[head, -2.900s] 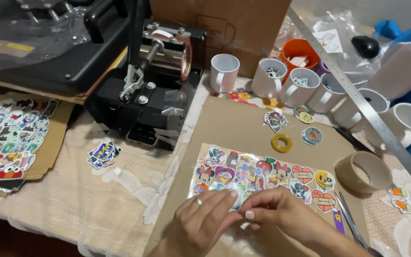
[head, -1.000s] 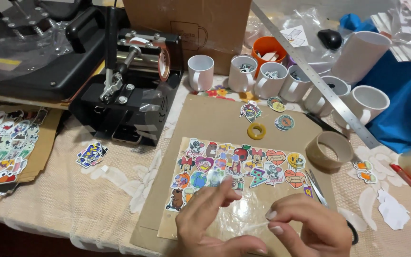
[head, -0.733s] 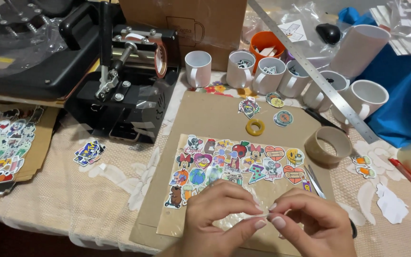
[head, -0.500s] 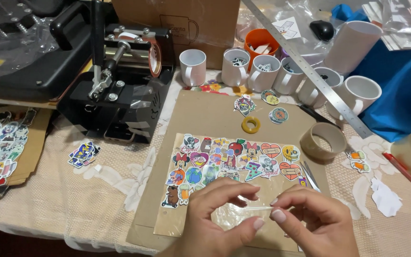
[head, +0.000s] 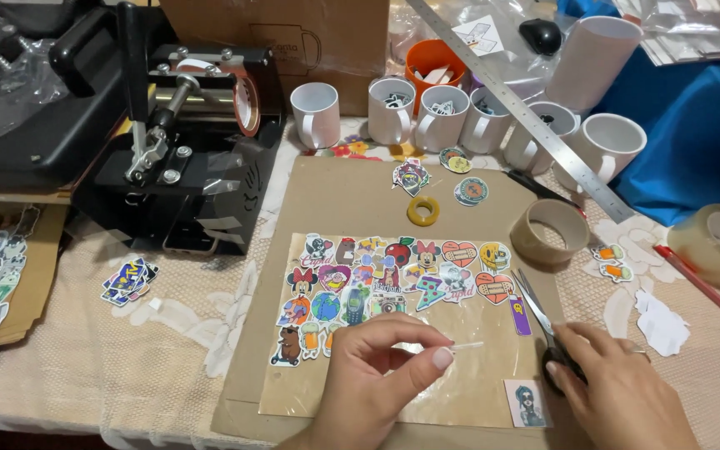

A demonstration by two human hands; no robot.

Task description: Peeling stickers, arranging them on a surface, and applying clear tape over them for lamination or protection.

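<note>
My left hand (head: 377, 379) pinches a thin clear strip (head: 465, 346) between thumb and forefinger, just above a transparent sheet (head: 393, 287) covered with several colourful stickers. The sheet lies on a brown cardboard board (head: 352, 200). My right hand (head: 618, 392) rests at the sheet's right edge, its fingers closing over the black handle of a pair of scissors (head: 535, 304) whose blades point up and left. A small portrait sticker (head: 529, 404) lies between my hands.
A black mug press (head: 181, 142) stands at the left. Several white mugs (head: 427, 112) line the back, with a metal ruler (head: 527, 108) across them. Tape rolls (head: 548, 231), a yellow ring (head: 423, 210), a red pen (head: 706, 287) and loose stickers (head: 127, 281) lie around.
My hands have come apart. The right hand let go of the clear strip and moved right onto the scissors' handle. The left hand kept the strip.
</note>
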